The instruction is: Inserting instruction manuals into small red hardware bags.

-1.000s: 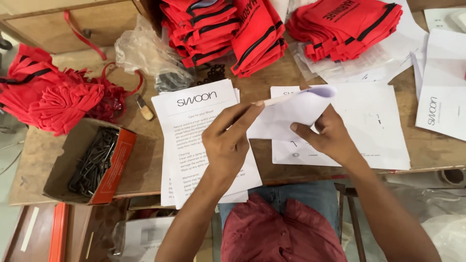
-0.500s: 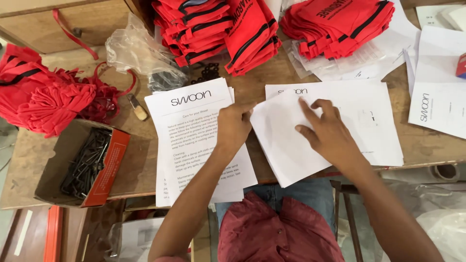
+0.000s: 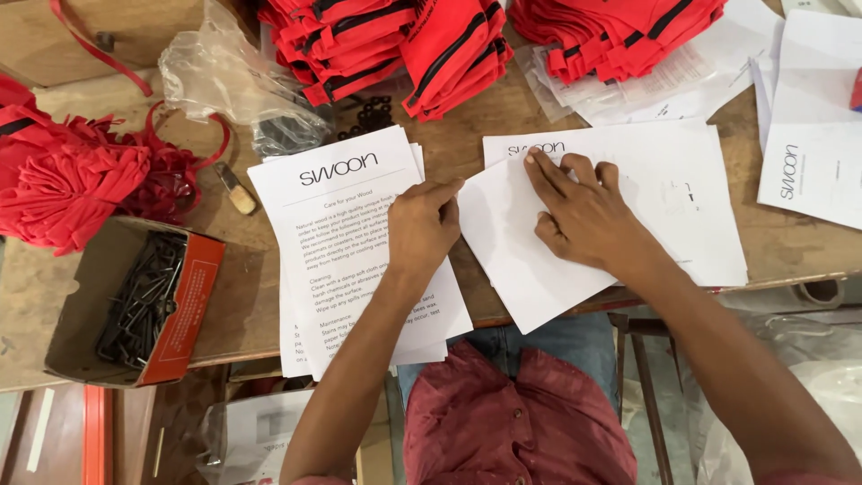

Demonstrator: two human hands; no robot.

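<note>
Half a second earlier the folded white sheet (image 3: 530,260) had already been down on the wooden table (image 3: 485,135); a second earlier it had been lifted between both hands. Since then the right hand (image 3: 579,211) had slid up so its fingertips pressed near the sheet's top edge, and the left hand (image 3: 422,224) had settled at the sheet's left corner.

From the head camera, the only view, the folded sheet lay tilted, its long axis running from upper left to lower right, its lower corner hanging past the table's near edge. It was plain, smooth paper, blank on the showing face, lying partly over another white sheet (image 3: 664,198) to its right. The left hand rested loosely curled, fingers pinching or pressing the sheet's corner; I could not tell which. The right hand lay flat and spread, palm down on the paper, gripping nothing.

Left of the folded sheet sat a stack of printed leaflets (image 3: 359,242), rectangular and slightly fanned. Farther left stood an open cardboard box (image 3: 184,305) with a red side, filled with dark metal hex keys (image 3: 135,301). Beyond the sheet, folded red fabric bags (image 3: 395,45) with black trim were piled, with a crumpled clear plastic bag (image 3: 233,76) beside them.
</note>
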